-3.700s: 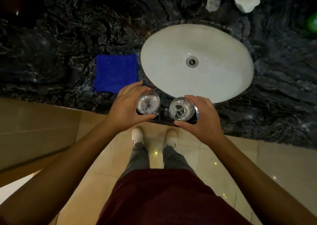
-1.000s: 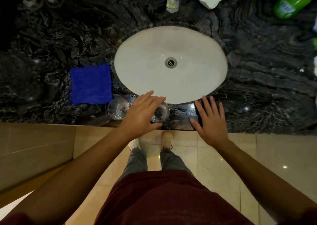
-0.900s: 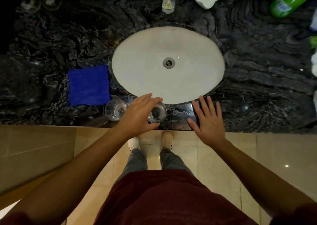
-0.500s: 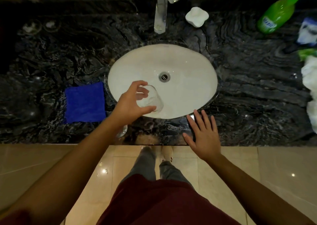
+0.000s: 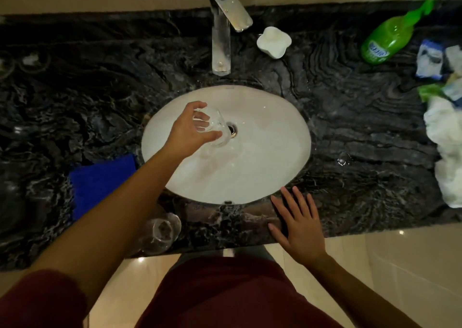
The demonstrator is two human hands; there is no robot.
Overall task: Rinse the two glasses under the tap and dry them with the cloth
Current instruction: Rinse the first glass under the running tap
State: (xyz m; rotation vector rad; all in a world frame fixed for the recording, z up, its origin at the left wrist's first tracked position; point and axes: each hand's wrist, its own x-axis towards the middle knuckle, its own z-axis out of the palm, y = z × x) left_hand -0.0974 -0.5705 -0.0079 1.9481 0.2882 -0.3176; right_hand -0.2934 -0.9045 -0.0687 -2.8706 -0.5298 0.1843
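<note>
Moved: left hand (image 5: 190,130) carried glass (image 5: 217,130) from surface's front edge out over basin (image 5: 262,167), now beside drain. Cloth (image 5: 100,177) left of basin; second glass (image 5: 162,230) upright at front edge. Left hand grips tilted glass, tap (image 5: 221,42) straight beyond, spout farther back. Right hand (image 5: 297,220) flat, fingers spread, front edge, holds nothing.

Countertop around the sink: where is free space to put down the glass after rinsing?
Bare counter lies right of the sink, before the white cloth heap. More lies left of the tap, behind the blue cloth. The right edge is crowded around the green bottle.
</note>
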